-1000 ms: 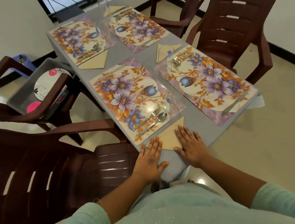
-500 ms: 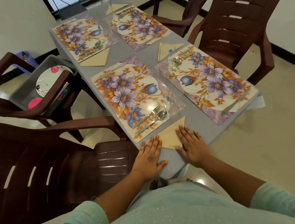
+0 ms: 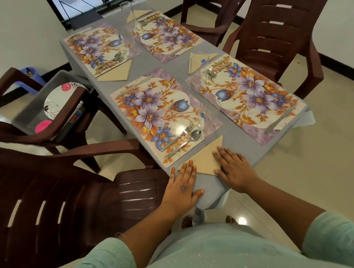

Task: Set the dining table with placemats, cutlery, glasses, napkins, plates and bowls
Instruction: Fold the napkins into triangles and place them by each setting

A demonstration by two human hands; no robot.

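Observation:
Several floral placemats cover the grey table (image 3: 239, 139). The nearest placemat (image 3: 161, 114) carries a fork (image 3: 178, 135), a spoon (image 3: 185, 142), a knife (image 3: 133, 86) and a clear glass (image 3: 208, 114). A beige triangular napkin (image 3: 204, 160) lies at the table's near edge. My left hand (image 3: 182, 187) lies flat, its fingertips on the napkin's left corner. My right hand (image 3: 233, 169) presses flat on the napkin's right side. Three more napkins lie by the other mats.
A grey bin (image 3: 29, 112) on a brown chair at the left holds a white flowered plate (image 3: 59, 100) and a pink item (image 3: 43, 126). Brown plastic chairs (image 3: 275, 34) ring the table. A tall glass (image 3: 126, 9) stands at the far end.
Both hands stay flat on the near napkin, hardly shifted. The view has tilted up slightly, showing more of the table's far end.

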